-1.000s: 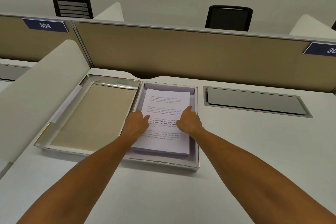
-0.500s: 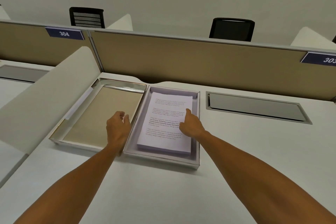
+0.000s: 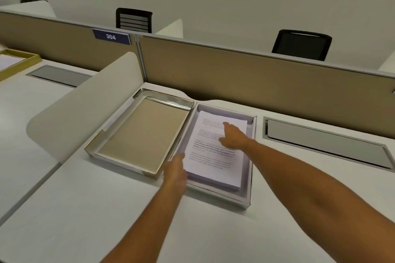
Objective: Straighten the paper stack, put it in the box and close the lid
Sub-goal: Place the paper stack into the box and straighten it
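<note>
Already the paper stack [image 3: 215,149] lies inside the box [image 3: 250,181]; the right hand [image 3: 234,137] presses it, fingers spread. The left hand [image 3: 176,170], loosely apart, nears the lid [image 3: 145,132], which needs swinging shut.

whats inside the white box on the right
A stack of white printed paper lies in the shallow white box, with the right hand resting flat on it. The left hand is at its left edge. The box floor under the stack is hidden.
</note>
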